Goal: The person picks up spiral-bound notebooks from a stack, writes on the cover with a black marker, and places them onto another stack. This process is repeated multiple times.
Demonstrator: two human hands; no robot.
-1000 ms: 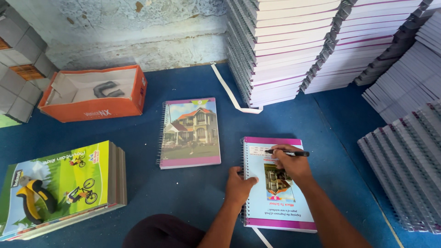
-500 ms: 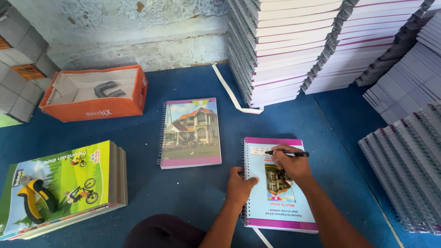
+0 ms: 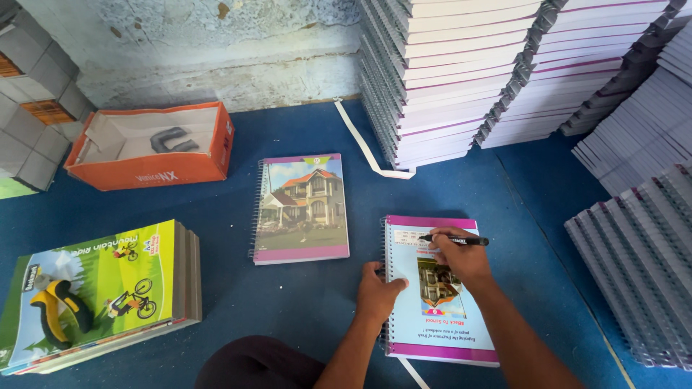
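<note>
Head view, item in hand: spiral notebook, pink-bordered, lying flat on the blue floor. Right hand pinches a black marker, tip on the white panel near the cover's top. Left hand pressed flat, fingers together, on the spiral edge. Step judged: marking the cover; next calls for steady bracing.
</note>
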